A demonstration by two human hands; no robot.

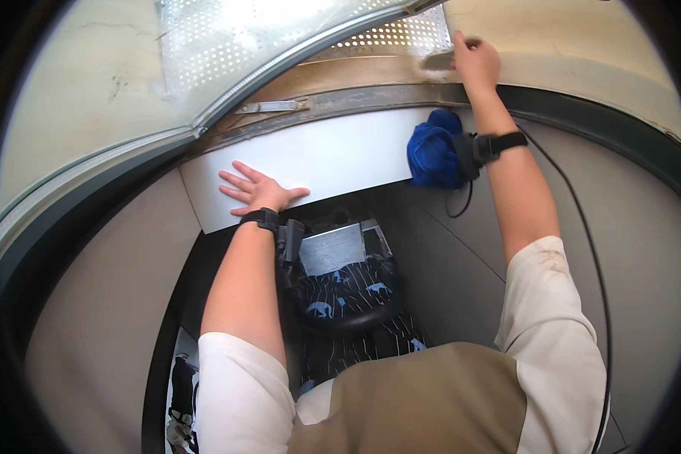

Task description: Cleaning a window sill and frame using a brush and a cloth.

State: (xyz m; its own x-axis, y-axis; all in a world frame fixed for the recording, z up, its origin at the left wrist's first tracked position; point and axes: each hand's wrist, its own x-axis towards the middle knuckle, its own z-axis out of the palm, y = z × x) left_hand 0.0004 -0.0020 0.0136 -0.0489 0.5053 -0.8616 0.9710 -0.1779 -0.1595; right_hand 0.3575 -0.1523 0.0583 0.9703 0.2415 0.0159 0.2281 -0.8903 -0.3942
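Observation:
My left hand (261,190) rests with its fingers spread on the white window sill (346,150) and holds nothing. My right hand (478,65) reaches out past the dark window frame (369,99) and grips a flat greyish tool (438,60), too blurred to name exactly. Below that tool is the brownish outer ledge (374,69), beside a perforated metal sheet (397,34). A crumpled blue cloth (436,150) lies at the right end of the sill, under my right forearm.
The window sash (147,153) stands swung outward at the left, with a metal stay arm (269,106) on the frame. A black cable (579,210) runs down by my right arm. Beneath the sill are a silver panel (335,249) and dark patterned fabric (346,292).

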